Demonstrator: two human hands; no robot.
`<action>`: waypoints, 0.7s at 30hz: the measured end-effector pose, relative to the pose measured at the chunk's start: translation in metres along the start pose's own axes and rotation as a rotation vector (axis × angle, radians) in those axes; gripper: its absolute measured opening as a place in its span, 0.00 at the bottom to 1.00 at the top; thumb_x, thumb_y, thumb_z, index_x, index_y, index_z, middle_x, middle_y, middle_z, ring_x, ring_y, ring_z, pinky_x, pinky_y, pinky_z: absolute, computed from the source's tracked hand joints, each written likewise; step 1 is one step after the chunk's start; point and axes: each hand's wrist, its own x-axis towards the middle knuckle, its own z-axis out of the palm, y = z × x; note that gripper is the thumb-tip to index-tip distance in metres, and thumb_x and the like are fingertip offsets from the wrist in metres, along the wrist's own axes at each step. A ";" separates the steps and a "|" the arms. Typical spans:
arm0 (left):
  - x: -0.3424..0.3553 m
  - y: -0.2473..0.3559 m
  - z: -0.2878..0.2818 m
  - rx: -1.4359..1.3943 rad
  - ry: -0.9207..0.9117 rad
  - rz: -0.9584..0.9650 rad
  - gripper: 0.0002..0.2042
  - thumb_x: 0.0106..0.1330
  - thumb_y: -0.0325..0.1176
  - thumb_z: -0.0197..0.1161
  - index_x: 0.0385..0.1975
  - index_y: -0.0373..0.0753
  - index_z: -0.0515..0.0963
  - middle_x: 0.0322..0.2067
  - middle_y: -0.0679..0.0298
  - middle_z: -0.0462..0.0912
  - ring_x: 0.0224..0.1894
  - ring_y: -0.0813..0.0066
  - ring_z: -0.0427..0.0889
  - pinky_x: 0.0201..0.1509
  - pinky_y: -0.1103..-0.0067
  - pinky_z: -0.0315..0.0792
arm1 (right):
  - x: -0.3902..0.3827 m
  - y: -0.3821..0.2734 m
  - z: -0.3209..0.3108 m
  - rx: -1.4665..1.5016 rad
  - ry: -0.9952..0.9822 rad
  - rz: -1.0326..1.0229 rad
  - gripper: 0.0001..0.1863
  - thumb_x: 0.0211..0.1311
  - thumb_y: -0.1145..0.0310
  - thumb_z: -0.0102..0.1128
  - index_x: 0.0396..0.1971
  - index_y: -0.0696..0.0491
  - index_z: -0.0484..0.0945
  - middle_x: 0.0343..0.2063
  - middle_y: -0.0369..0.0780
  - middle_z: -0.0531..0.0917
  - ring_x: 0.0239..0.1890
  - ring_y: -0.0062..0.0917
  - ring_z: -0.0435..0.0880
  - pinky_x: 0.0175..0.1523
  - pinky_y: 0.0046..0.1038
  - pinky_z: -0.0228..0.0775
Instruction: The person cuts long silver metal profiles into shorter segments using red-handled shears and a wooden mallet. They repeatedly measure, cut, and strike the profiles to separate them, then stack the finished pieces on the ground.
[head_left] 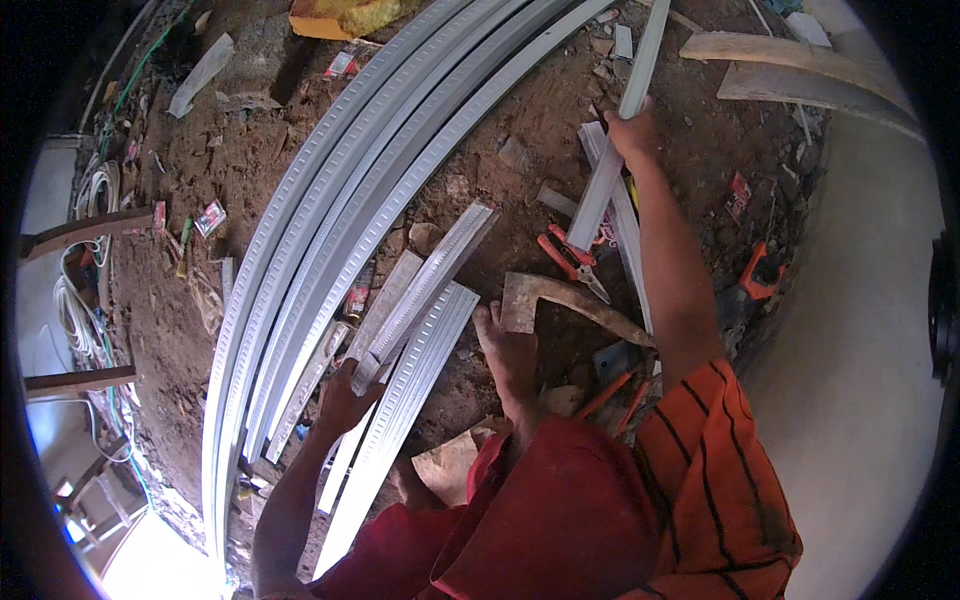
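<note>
My right hand (634,138), arm stretched forward, is closed around a long pale metal channel (598,198) that slants from the top edge down toward the orange-handled snips (572,258). At the lower left, my left hand (346,400) is closed on the near end of a short slotted metal channel (432,285). Beside that hand, wider slotted metal strips (425,370) lie on the dirt, reaching toward my lap. My bare foot (508,350) rests between these strips and a curved piece of wood (575,298).
Several long slotted metal channels (345,215) run across the dirt floor at my left. Wooden planks (790,50) lie at the far right, near a pale wall (850,350). An orange-and-black tool (764,272) sits beside the wall. Coiled white cable (75,300) is at the far left.
</note>
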 end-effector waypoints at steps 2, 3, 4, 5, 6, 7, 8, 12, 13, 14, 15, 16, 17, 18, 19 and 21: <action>0.008 0.007 -0.007 0.090 -0.072 -0.037 0.29 0.48 0.44 0.69 0.45 0.31 0.69 0.39 0.45 0.77 0.43 0.47 0.77 0.45 0.60 0.70 | -0.019 -0.006 -0.014 -0.246 0.087 -0.272 0.30 0.49 0.62 0.66 0.52 0.55 0.67 0.44 0.46 0.78 0.44 0.41 0.78 0.49 0.41 0.69; 0.008 0.007 -0.004 0.109 -0.045 -0.034 0.28 0.48 0.44 0.70 0.44 0.32 0.69 0.39 0.46 0.76 0.43 0.47 0.77 0.45 0.60 0.70 | -0.033 -0.013 -0.025 -0.280 0.113 -0.454 0.28 0.49 0.63 0.65 0.52 0.53 0.68 0.44 0.46 0.78 0.45 0.42 0.78 0.49 0.42 0.68; 0.007 0.004 0.000 0.129 -0.015 -0.042 0.28 0.48 0.43 0.70 0.44 0.33 0.69 0.40 0.46 0.76 0.44 0.47 0.76 0.45 0.60 0.70 | -0.050 -0.023 -0.030 -0.304 0.132 -0.640 0.27 0.49 0.63 0.65 0.51 0.51 0.69 0.43 0.46 0.78 0.45 0.42 0.77 0.50 0.43 0.67; 0.006 -0.001 0.006 0.147 0.012 -0.046 0.27 0.47 0.43 0.70 0.43 0.33 0.70 0.40 0.46 0.75 0.44 0.47 0.76 0.46 0.60 0.70 | -0.073 -0.037 -0.037 -0.281 -0.185 -0.607 0.26 0.49 0.63 0.64 0.51 0.49 0.70 0.42 0.45 0.79 0.46 0.42 0.76 0.52 0.43 0.66; 0.002 -0.009 0.015 0.171 0.081 -0.039 0.26 0.48 0.43 0.69 0.42 0.34 0.69 0.41 0.46 0.74 0.45 0.47 0.75 0.46 0.59 0.69 | -0.098 -0.049 -0.036 -0.252 -0.507 -0.568 0.25 0.49 0.63 0.64 0.50 0.47 0.71 0.41 0.44 0.79 0.48 0.41 0.75 0.54 0.43 0.64; 0.003 -0.006 0.015 0.187 0.082 -0.052 0.26 0.47 0.43 0.69 0.42 0.34 0.69 0.41 0.47 0.74 0.44 0.47 0.75 0.45 0.59 0.69 | -0.120 -0.049 -0.039 -0.333 -0.606 -0.690 0.24 0.50 0.61 0.64 0.49 0.45 0.72 0.41 0.44 0.79 0.49 0.40 0.75 0.56 0.44 0.61; 0.007 0.002 0.014 0.203 0.080 -0.056 0.26 0.47 0.43 0.69 0.42 0.34 0.69 0.41 0.47 0.73 0.44 0.47 0.75 0.45 0.59 0.69 | -0.140 -0.045 -0.044 -0.419 -0.701 -0.807 0.23 0.50 0.60 0.63 0.49 0.43 0.73 0.40 0.44 0.79 0.49 0.40 0.75 0.58 0.44 0.58; 0.014 0.009 0.008 0.239 0.072 -0.056 0.27 0.47 0.43 0.70 0.43 0.35 0.67 0.40 0.48 0.74 0.44 0.47 0.75 0.45 0.58 0.69 | -0.176 -0.002 -0.026 -0.644 -0.603 -0.956 0.28 0.49 0.60 0.64 0.52 0.49 0.69 0.44 0.45 0.76 0.48 0.39 0.76 0.63 0.47 0.50; 0.015 0.013 0.005 0.248 0.068 -0.060 0.28 0.47 0.43 0.70 0.43 0.35 0.67 0.40 0.47 0.74 0.45 0.47 0.75 0.45 0.59 0.69 | -0.178 -0.001 -0.024 -0.673 -0.622 -0.931 0.29 0.49 0.61 0.65 0.52 0.50 0.69 0.45 0.45 0.76 0.48 0.39 0.77 0.63 0.46 0.49; 0.017 0.014 0.004 0.237 0.065 -0.079 0.28 0.47 0.45 0.69 0.45 0.36 0.68 0.42 0.47 0.74 0.46 0.47 0.75 0.45 0.59 0.70 | -0.179 -0.001 -0.022 -0.703 -0.641 -0.905 0.29 0.48 0.61 0.65 0.52 0.50 0.68 0.46 0.45 0.75 0.47 0.39 0.77 0.64 0.46 0.48; 0.018 0.014 0.001 0.245 0.065 -0.095 0.29 0.48 0.45 0.69 0.46 0.36 0.68 0.43 0.47 0.74 0.46 0.47 0.75 0.46 0.59 0.70 | -0.181 0.000 -0.018 -0.699 -0.637 -0.909 0.28 0.48 0.63 0.65 0.51 0.50 0.69 0.44 0.44 0.76 0.45 0.38 0.78 0.63 0.46 0.49; 0.020 0.017 0.000 0.249 0.066 -0.104 0.29 0.48 0.45 0.69 0.46 0.37 0.68 0.43 0.47 0.74 0.47 0.47 0.75 0.46 0.58 0.70 | -0.180 0.001 -0.016 -0.702 -0.628 -0.912 0.26 0.47 0.64 0.65 0.50 0.50 0.70 0.42 0.44 0.76 0.44 0.38 0.79 0.62 0.46 0.51; 0.023 0.019 -0.001 0.253 0.066 -0.113 0.29 0.48 0.46 0.69 0.47 0.37 0.68 0.44 0.47 0.74 0.47 0.47 0.75 0.46 0.58 0.70 | -0.179 0.002 -0.015 -0.705 -0.619 -0.914 0.25 0.47 0.66 0.64 0.49 0.50 0.71 0.40 0.43 0.77 0.42 0.37 0.79 0.61 0.46 0.52; 0.024 0.019 0.001 0.242 0.097 -0.103 0.29 0.48 0.46 0.68 0.48 0.38 0.68 0.43 0.48 0.74 0.47 0.48 0.74 0.47 0.59 0.69 | -0.176 -0.001 -0.016 -0.635 -0.650 -0.914 0.24 0.46 0.67 0.64 0.47 0.50 0.72 0.38 0.43 0.78 0.40 0.36 0.80 0.58 0.45 0.55; 0.026 0.021 0.002 0.247 0.148 -0.064 0.29 0.48 0.46 0.68 0.48 0.39 0.67 0.43 0.48 0.74 0.47 0.48 0.74 0.48 0.59 0.69 | -0.171 -0.006 -0.018 -0.566 -0.681 -0.911 0.22 0.45 0.68 0.64 0.44 0.51 0.73 0.35 0.42 0.78 0.38 0.36 0.80 0.55 0.44 0.58; 0.039 0.042 0.005 0.253 0.236 0.028 0.29 0.49 0.46 0.68 0.49 0.39 0.67 0.43 0.49 0.74 0.46 0.48 0.74 0.49 0.60 0.69 | -0.164 -0.014 -0.027 -0.394 -0.743 -0.842 0.19 0.44 0.70 0.64 0.41 0.51 0.74 0.31 0.42 0.78 0.36 0.35 0.80 0.49 0.42 0.63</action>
